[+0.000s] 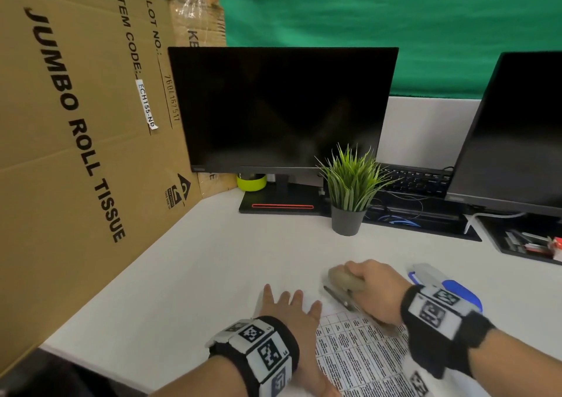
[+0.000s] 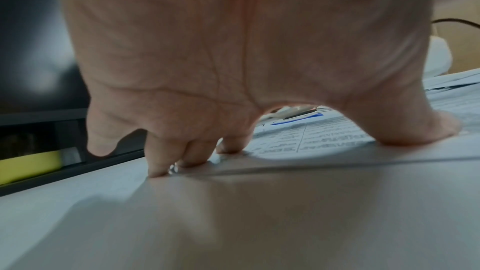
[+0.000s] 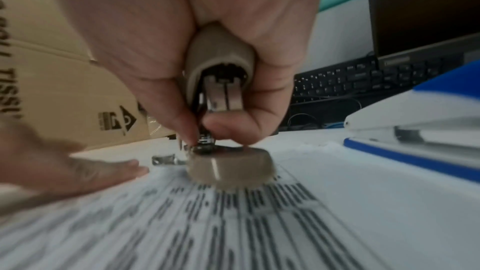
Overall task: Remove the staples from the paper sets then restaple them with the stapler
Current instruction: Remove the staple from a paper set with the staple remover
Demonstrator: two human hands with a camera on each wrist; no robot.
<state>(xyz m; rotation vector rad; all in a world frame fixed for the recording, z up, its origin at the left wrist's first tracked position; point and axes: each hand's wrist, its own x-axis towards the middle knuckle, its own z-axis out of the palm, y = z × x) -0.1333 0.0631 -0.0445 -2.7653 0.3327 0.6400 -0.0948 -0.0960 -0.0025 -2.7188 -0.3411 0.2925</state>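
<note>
While the left hand (image 1: 289, 307) lies flat, fingers straight, pinning the paper set (image 1: 362, 354) at lower centre, the right hand (image 1: 372, 290) grips the beige staple remover (image 1: 345, 278), angled toward the sheet's upper corner.

I see bare forearms at the bottom of the head view, each wrist wrapped in a black band (image 1: 292, 340) carrying white blocks (image 1: 433, 311) printed with black square-patterned markers; no sleeves visible.
</note>
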